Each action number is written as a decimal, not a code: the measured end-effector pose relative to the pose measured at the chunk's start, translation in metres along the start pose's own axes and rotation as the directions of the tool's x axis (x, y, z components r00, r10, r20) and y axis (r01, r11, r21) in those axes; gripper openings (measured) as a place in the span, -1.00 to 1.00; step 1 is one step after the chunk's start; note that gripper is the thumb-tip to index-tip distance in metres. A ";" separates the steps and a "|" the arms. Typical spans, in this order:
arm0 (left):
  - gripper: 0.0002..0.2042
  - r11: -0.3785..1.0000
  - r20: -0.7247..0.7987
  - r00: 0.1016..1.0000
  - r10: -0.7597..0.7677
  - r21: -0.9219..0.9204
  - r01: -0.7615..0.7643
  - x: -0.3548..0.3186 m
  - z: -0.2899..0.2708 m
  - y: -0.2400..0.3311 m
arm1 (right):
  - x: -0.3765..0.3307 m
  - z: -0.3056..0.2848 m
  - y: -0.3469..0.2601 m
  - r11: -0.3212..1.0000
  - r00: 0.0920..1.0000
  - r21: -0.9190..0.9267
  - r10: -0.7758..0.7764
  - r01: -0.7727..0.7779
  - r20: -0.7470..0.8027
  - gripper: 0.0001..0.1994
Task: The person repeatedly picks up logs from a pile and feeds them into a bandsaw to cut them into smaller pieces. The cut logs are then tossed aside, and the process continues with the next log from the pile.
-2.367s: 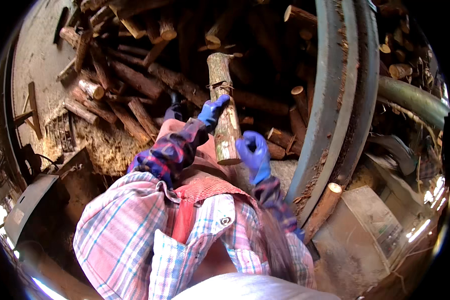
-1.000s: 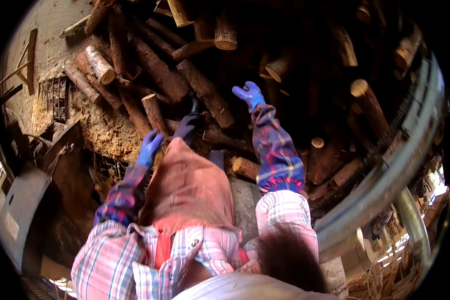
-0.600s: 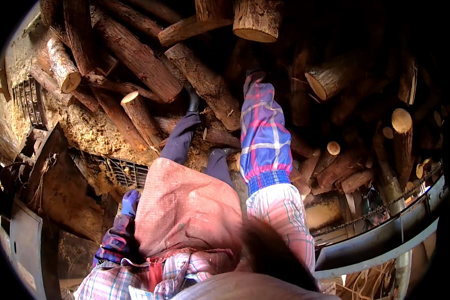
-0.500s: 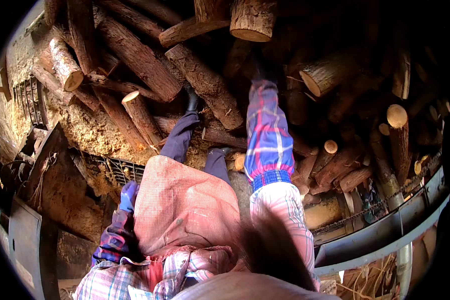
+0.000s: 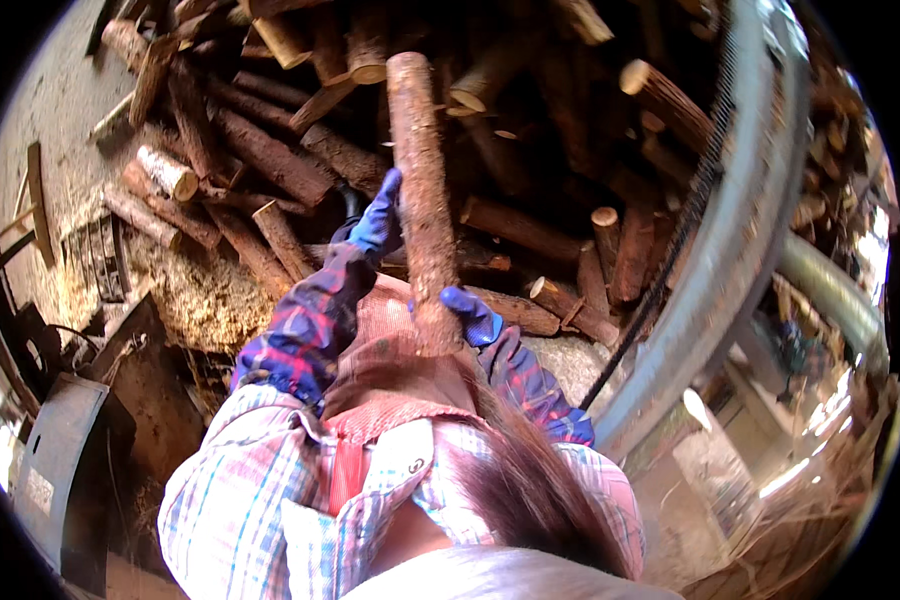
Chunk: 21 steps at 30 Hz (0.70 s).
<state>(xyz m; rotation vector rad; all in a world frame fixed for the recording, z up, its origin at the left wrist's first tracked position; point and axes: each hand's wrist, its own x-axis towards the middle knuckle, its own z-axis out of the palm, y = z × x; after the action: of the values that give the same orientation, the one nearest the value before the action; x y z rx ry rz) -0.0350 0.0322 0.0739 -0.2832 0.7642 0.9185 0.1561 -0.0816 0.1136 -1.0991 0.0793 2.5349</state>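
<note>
A long bark-covered log [image 5: 426, 190] is held up in front of my body, its far end over the wood pile and its near end close to my apron [image 5: 380, 330]. On the log's left side, about midway along, my left hand [image 5: 378, 218] in a blue-purple glove grips it, with the thumb showing and the other fingers hidden. My right hand [image 5: 472, 316], gloved alike, holds the log's right side near its lower end. Checked sleeve covers reach up both forearms.
Beyond the log spreads a heap of cut logs [image 5: 275, 165], loosely crossed. A grey-blue metal conveyor frame [image 5: 690, 330] with a dark chain runs along my right. At left stand a grey metal panel [image 5: 55, 440] and a pile of sawdust [image 5: 195, 305].
My right hand, earlier reaching into the dark heap, has come back close to my body. A log is now lifted between both hands; my left hand has moved forward onto it.
</note>
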 end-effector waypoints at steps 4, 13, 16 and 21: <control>-0.56 0.971 0.042 0.989 0.141 0.188 -0.147 -0.012 0.091 -0.055 | -0.072 0.019 -0.026 0.723 0.802 -0.480 -0.594 0.498 -0.063 -0.19; -0.39 0.660 0.863 0.498 0.086 0.326 -0.677 -0.099 0.345 -0.194 | -0.324 0.022 -0.137 -0.026 -0.078 -0.880 -0.997 0.475 -0.013 -0.25; -0.34 0.548 0.863 0.499 0.077 0.382 -0.744 -0.100 0.344 -0.216 | -0.413 0.005 -0.174 -0.289 -0.288 -0.922 -0.934 0.259 0.212 -0.22; -0.27 0.305 0.577 0.815 0.061 0.766 -0.565 -0.061 0.191 -0.173 | -0.427 -0.126 -0.114 0.164 -0.147 -0.679 -0.986 -0.716 -0.083 -0.06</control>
<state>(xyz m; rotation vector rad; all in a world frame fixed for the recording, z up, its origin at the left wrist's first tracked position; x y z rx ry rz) 0.1711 -0.0073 0.2359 1.1577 0.7954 0.7371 0.5510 -0.1353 0.3420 -2.6826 -1.5258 -0.2102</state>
